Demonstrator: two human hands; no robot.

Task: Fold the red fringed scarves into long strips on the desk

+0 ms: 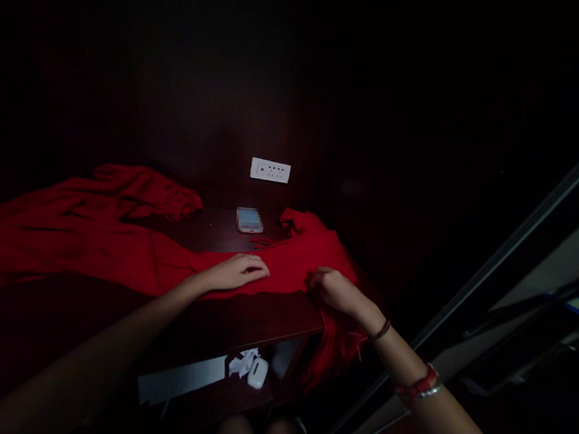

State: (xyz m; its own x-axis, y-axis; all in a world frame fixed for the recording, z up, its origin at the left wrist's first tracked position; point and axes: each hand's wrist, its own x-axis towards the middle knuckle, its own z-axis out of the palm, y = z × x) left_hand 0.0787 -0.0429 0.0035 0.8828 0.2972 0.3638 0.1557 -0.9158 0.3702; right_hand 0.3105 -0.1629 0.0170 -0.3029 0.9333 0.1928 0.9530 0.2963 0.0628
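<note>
Case [257,373], white, lies at six o'clock beneath the counter [261,318], beside crumpled paper [241,361]. Left hand [238,271], at seven, rests on the red scarf [156,257], thumb and fingers slightly apart. Right hand [334,289], at five, curls its fingers at the scarf's edge; whether clamped, I cannot tell. The scarf stretches from nine to five. Beyond: phone [249,220], then socket [270,171] at eleven.

Dim light falls on a red cloth [288,265] and a white wall socket [270,170], while the upper corners sink to near black. Blocky pixelation covers a phone screen [250,220], slight blur softens the right hand [334,290], and forearms [454,417] look stretched toward the frame's lower edges.
</note>
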